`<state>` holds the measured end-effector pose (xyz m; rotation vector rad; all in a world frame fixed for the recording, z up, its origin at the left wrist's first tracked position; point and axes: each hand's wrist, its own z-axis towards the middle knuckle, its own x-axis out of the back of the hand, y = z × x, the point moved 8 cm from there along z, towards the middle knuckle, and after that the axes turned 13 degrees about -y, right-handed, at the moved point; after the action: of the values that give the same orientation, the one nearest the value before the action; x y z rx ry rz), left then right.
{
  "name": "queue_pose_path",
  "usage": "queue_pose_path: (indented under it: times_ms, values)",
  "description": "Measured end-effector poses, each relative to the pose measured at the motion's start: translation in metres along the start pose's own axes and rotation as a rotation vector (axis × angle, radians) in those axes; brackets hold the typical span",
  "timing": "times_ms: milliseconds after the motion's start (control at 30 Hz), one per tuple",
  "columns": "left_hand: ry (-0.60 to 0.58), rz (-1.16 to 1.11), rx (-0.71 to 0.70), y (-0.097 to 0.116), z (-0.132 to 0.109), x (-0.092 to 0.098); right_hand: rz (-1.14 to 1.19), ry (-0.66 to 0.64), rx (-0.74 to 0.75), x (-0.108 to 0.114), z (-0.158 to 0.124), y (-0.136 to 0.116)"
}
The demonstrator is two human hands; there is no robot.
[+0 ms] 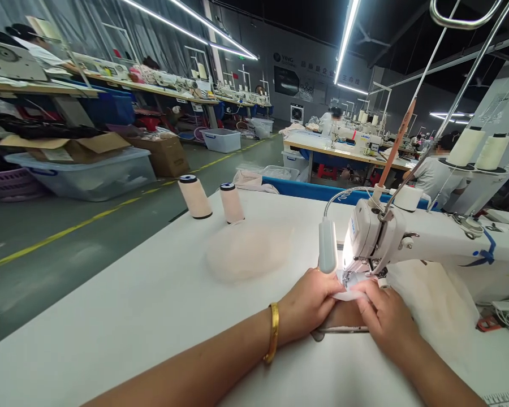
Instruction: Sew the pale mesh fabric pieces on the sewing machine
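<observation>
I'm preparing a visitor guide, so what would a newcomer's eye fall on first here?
Probably the white sewing machine at right, brightly lit where the left hand and right hand hold pale fabric. Next, the shiny gold bracelet around the left wrist. Then two pale peach thread cones near the far left corner of the white table.

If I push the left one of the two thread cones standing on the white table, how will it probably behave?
The left thread cone may tip if pushed high, since it stands taller than wide. Once down, it would probably roll, given its round body and the smooth-looking white table.
</observation>
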<state>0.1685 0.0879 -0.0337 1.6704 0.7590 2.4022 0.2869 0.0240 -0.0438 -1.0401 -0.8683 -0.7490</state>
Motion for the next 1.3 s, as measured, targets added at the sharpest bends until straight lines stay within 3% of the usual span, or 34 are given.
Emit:
queue_pose_path:
  times_ms: [167,333,400,567,900,1300]
  values:
    - [-0.01,0.03,0.008,0.0,0.0,0.003,0.056,0.013,0.02,0.01,0.0,-0.005]
    - [-0.029,0.132,-0.068,0.015,-0.012,-0.002,-0.042,-0.223,0.14,-0.001,-0.008,-0.021]
    - [-0.034,0.168,-0.094,0.022,-0.018,-0.004,-0.07,-0.259,0.152,-0.001,-0.012,-0.025]
    - [-0.017,0.2,-0.096,0.026,-0.026,-0.004,-0.113,-0.283,0.123,-0.002,-0.014,-0.025]
    - [-0.044,0.23,-0.03,0.008,-0.017,-0.004,-0.157,-0.288,0.08,-0.009,-0.009,-0.019]
    - [-0.048,0.259,-0.091,0.018,-0.02,-0.007,-0.125,-0.279,0.081,-0.009,-0.009,-0.017]
